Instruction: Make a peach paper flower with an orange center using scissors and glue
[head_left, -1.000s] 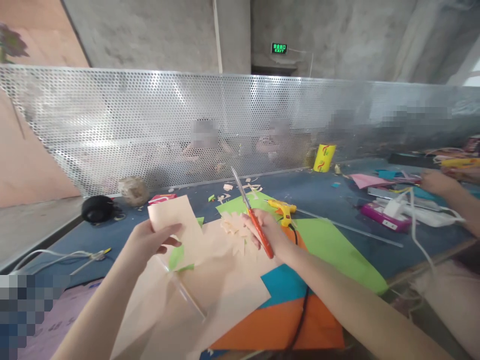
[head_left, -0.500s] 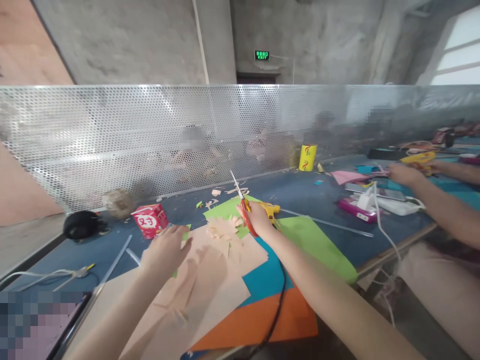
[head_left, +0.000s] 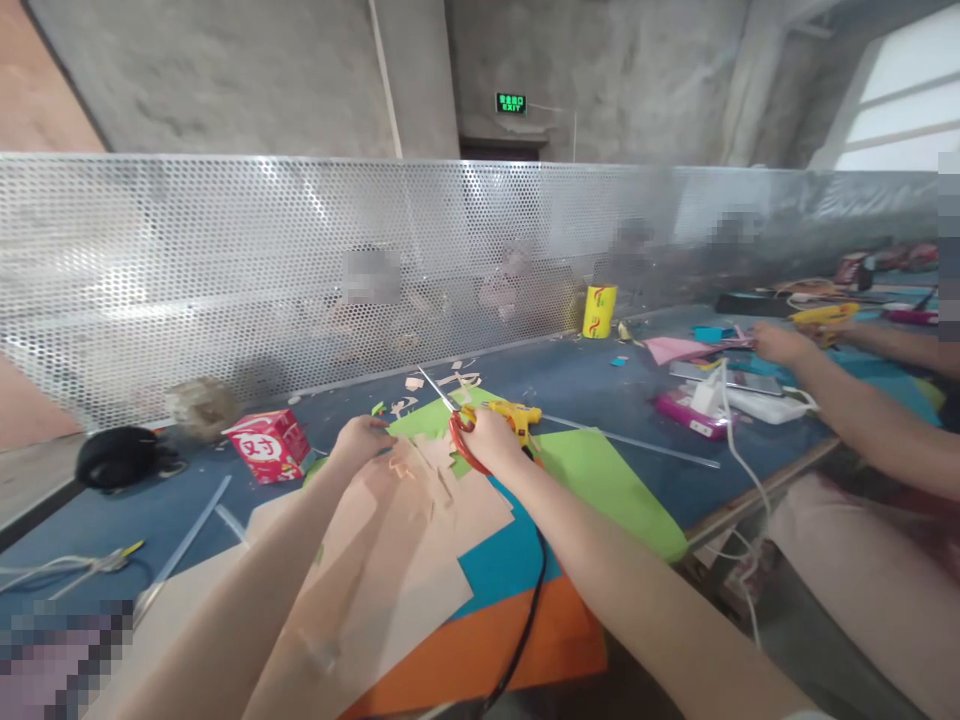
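Scissors [head_left: 454, 428], orange-handled, clamped in right hand [head_left: 486, 440] at frame centre, blades apart; left hand [head_left: 361, 440] fingertips pressing beige paper [head_left: 420, 520], fingers together.

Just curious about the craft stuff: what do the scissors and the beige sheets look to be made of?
Scissors: shiny metal blades, glossy red-orange handles, likely plastic, in the right hand. Beige sheets: matte, thin, flat, apparently paper or card.

Daylit, soft motion blur, wide-angle edge distortion.
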